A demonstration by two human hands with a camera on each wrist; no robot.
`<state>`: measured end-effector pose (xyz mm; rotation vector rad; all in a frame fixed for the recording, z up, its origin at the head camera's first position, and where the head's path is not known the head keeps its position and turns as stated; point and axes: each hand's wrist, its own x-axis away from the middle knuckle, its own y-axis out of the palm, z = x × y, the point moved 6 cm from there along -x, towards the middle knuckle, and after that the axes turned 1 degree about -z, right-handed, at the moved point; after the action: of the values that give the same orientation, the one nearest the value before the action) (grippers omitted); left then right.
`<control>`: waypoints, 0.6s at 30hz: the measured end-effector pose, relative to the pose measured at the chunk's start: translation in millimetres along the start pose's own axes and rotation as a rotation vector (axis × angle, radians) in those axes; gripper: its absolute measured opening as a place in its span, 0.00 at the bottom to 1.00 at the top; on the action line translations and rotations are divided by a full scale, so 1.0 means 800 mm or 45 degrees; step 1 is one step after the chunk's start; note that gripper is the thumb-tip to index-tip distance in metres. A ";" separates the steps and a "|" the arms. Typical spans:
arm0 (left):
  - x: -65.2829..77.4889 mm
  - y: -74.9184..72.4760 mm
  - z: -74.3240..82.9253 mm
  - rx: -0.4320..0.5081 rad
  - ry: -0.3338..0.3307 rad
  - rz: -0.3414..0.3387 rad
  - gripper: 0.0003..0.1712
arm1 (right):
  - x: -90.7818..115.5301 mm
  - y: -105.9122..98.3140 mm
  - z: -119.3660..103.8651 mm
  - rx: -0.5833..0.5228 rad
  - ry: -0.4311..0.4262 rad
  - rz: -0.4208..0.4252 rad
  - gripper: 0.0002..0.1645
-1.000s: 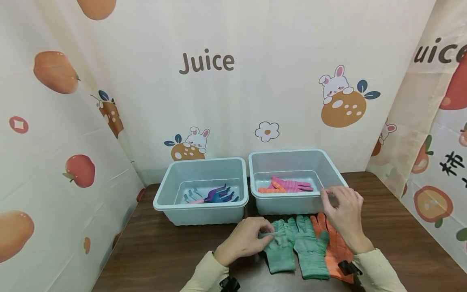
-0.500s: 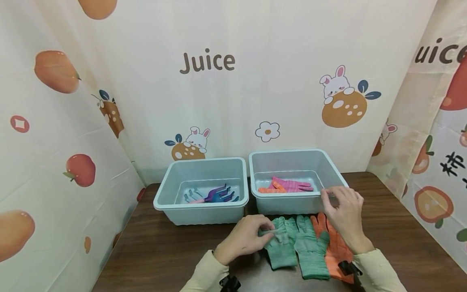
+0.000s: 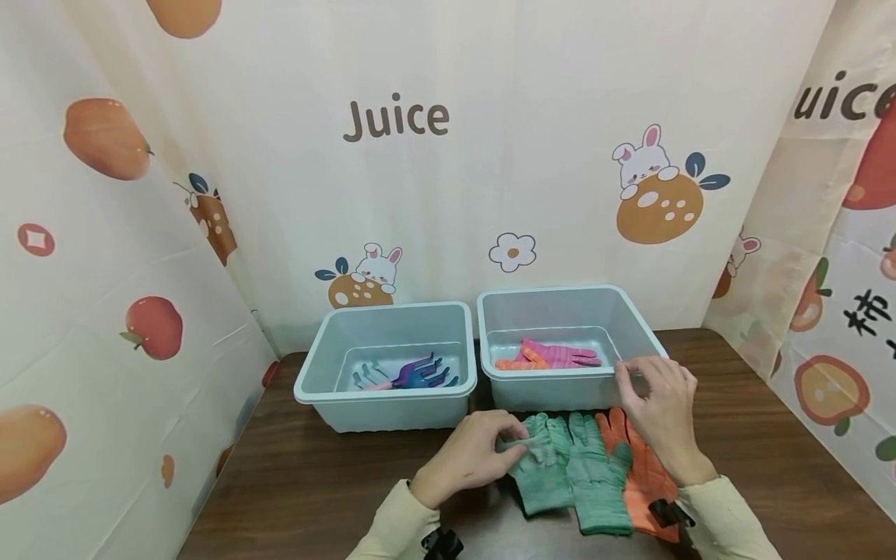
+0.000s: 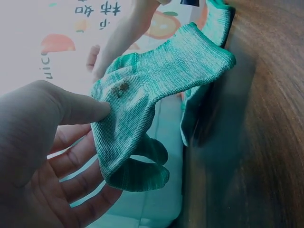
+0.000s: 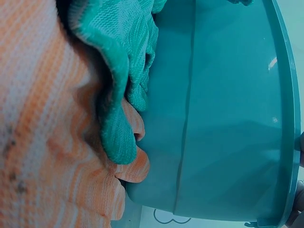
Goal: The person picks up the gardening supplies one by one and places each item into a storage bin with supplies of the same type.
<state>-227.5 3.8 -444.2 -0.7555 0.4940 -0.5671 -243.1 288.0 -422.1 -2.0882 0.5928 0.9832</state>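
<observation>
My left hand (image 3: 469,459) pinches a green knit glove (image 4: 175,61) near its finger end, thumb on top. The glove's cuff sticks out from the hand, and a small dark stain shows on the fabric. Just right of it a second green glove (image 3: 598,482) lies partly over an orange glove (image 3: 647,486). My right hand (image 3: 661,408) holds the front rim of the right-hand light blue bin (image 3: 560,393) near its corner, its fingertips (image 5: 299,204) at the rim in the right wrist view. Inside that bin are pink (image 3: 560,356) and orange gloves (image 3: 525,364).
A second light blue bin (image 3: 392,412) stands to the left, holding small hand rakes (image 3: 420,373) with blue and purple tines. Both bins sit on a dark wooden table (image 3: 301,482). A printed curtain (image 3: 434,194) hangs behind and at the sides.
The cuff of the green glove in my left hand has swung slightly to the right and up, closer to the second green glove. My right hand stays at the bin rim.
</observation>
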 end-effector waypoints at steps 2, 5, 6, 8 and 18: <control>0.000 0.000 0.001 -0.002 0.005 0.000 0.05 | 0.000 0.000 0.000 -0.003 0.001 0.000 0.04; 0.000 0.000 0.003 0.001 0.012 0.006 0.05 | 0.001 0.000 -0.001 -0.004 0.002 0.001 0.04; 0.000 0.000 0.004 0.005 0.014 0.009 0.05 | 0.001 0.000 -0.001 -0.005 0.004 0.000 0.04; -0.001 -0.001 0.005 0.015 0.018 0.018 0.05 | 0.001 0.000 -0.001 -0.004 0.003 -0.002 0.04; -0.004 -0.009 0.009 0.051 -0.002 0.060 0.06 | 0.000 0.000 0.001 -0.009 -0.007 0.001 0.04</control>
<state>-227.9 5.1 -434.0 -0.7047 0.4963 -0.5308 -243.1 288.7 -422.6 -2.0909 0.5881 0.9920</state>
